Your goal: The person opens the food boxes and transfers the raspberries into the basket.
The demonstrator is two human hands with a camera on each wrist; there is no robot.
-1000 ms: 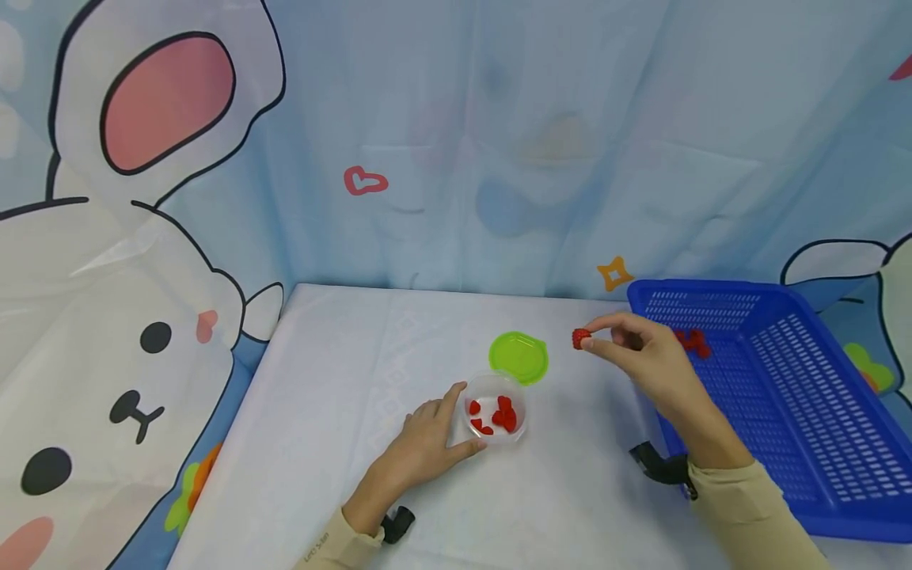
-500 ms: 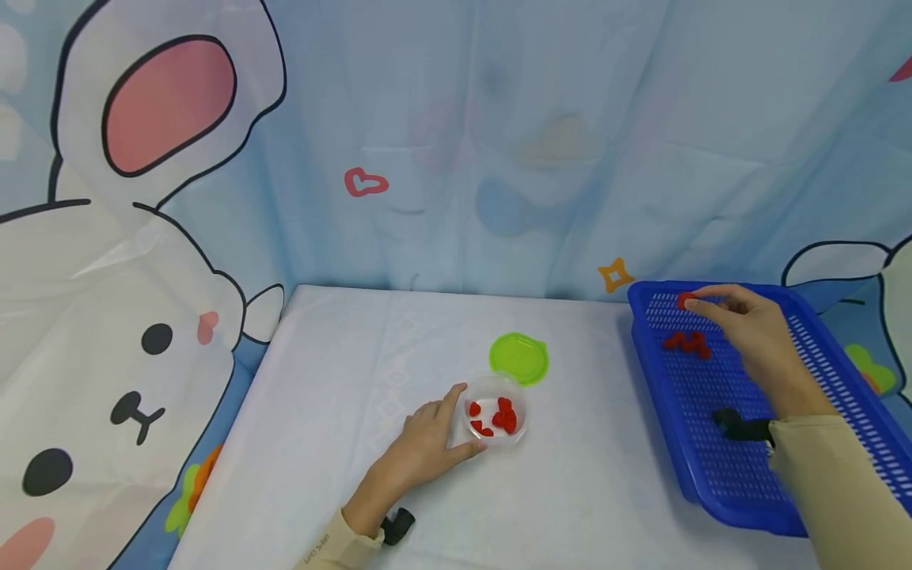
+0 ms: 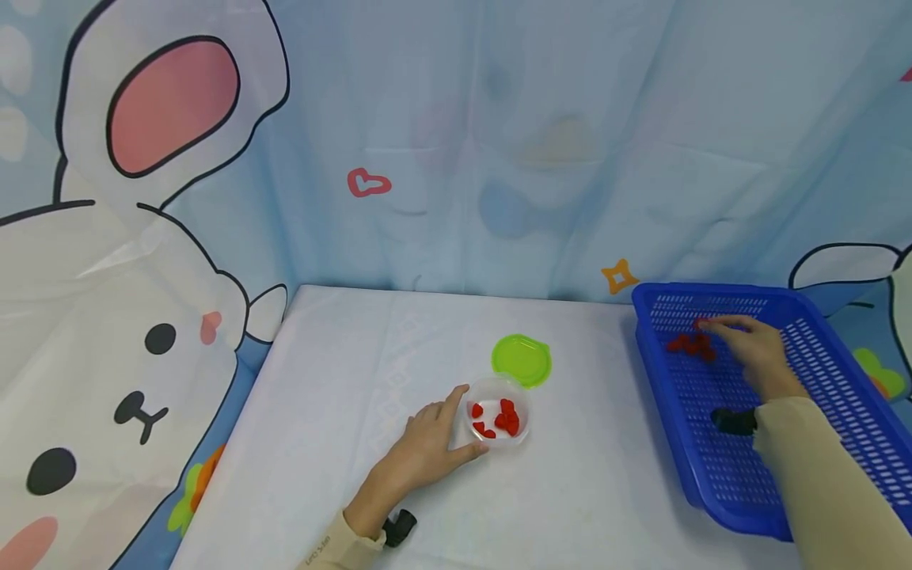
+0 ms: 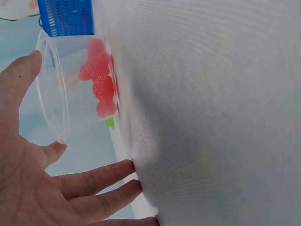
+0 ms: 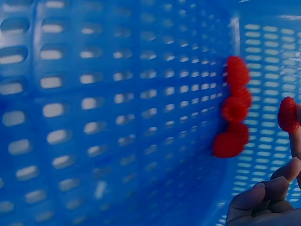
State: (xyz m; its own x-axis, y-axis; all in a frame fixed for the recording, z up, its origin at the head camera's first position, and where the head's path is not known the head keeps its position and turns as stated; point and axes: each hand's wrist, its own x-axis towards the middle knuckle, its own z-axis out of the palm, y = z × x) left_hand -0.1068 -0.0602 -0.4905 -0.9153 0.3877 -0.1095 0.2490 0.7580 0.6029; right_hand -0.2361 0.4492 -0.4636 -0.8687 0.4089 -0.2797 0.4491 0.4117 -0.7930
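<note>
My left hand [image 3: 423,447] spans the near-left rim of a clear plastic cup [image 4: 75,108], thumb and index finger holding it. The other fingers stretch down to the cloth in the left wrist view. Several red raspberries [image 4: 104,87] lie at the bottom of the cup. Inside the blue basket [image 3: 673,443], my right hand [image 3: 758,356] pinches one raspberry [image 5: 288,114] at its fingertips, above the basket floor. Beside it, several raspberries [image 5: 235,110] sit in a cluster on the floor near the far-left part of the basket.
A round green lid [image 3: 522,360] lies on the white cloth [image 3: 370,364] just behind the cup. The basket's raised perforated walls stand at the right of the table. A printed curtain [image 3: 442,222] hangs behind the table's back edge.
My right hand has carried the raspberry from over the table into the basket, first to the right, then lower toward the cluster. My left hand stays at the cup.
</note>
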